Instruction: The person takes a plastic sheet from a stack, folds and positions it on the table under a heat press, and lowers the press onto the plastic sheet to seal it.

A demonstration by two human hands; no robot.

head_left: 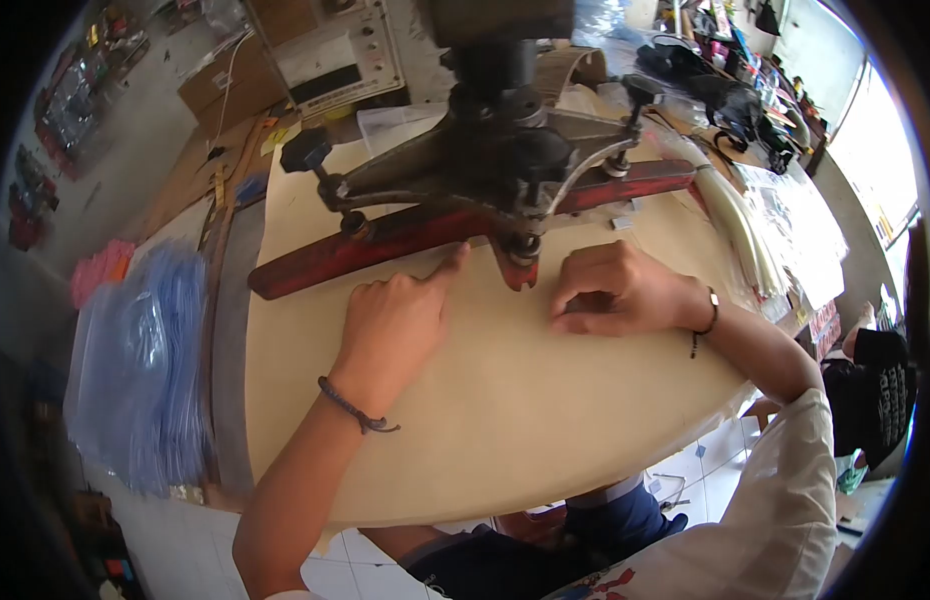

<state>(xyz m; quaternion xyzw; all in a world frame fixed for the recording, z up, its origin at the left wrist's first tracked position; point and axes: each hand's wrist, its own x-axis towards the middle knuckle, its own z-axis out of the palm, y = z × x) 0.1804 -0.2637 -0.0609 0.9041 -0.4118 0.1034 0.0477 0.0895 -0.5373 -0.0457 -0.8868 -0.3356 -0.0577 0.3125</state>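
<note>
My left hand [397, 315] rests on a tan sheet [465, 430] covering the work surface. Its index finger stretches to the lower edge of a long red metal bar [385, 240], while the other fingers curl under. Right of the bar's short forked tab, my right hand [617, 290] is closed, fingers bent toward the thumb; whatever lies between the tips is hidden or too small to name. Above both hands hangs a dark metal press head [505, 150], its arms bolted to the red bar. A small grey metal piece [622, 222] lies behind my right hand.
A stack of clear bluish plastic sheets [145, 360] lies at the left. Behind stands a control box [330, 60] with knobs. Long pale plastic strips [740, 225] and white papers [795, 230] lie at the right. Another person's dark clothing [875, 400] shows at the far right.
</note>
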